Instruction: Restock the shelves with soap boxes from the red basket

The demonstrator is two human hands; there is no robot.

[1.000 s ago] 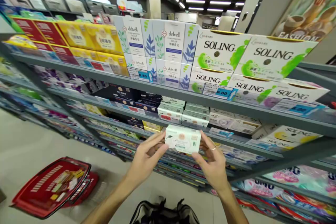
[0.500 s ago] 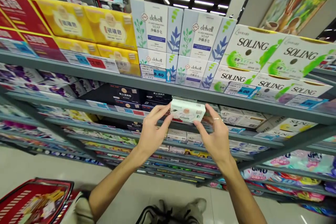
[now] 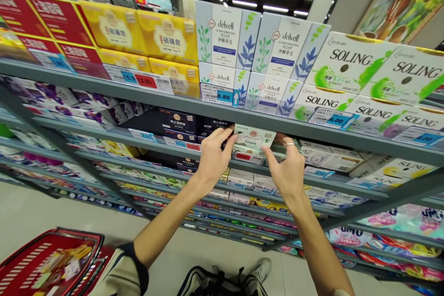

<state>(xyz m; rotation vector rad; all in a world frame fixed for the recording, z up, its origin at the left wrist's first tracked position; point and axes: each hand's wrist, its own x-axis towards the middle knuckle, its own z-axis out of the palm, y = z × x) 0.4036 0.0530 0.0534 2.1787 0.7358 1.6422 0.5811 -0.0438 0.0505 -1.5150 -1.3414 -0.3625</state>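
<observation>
Between my two hands is a pale green soap box (image 3: 254, 137) with dark print, level with the second shelf and partly under the top shelf's edge. My left hand (image 3: 218, 150) grips its left end, thumb in front and fingers reaching behind. On its right end my right hand (image 3: 286, 159), with a ring on one finger, holds it the same way; some fingertips are hidden. Just below the box is a red price tag (image 3: 243, 156). Dark soap boxes (image 3: 178, 121) stand to the left of it, and white soap boxes (image 3: 329, 155) to the right.
Above, the top shelf edge (image 3: 166, 94) runs close over my hands. It carries yellow boxes (image 3: 169, 37), delvell soap boxes (image 3: 227, 37) and SOLING boxes (image 3: 354, 62). A red shopping basket (image 3: 24, 259) with packaged goods is at lower left. Bagged OMO detergent (image 3: 350, 236) fills lower shelves at right.
The pale green soap box has moved inward onto the shelf, below the top shelf's edge, with both hands still on it. The view has shifted slightly, so the shelves appear further right.
</observation>
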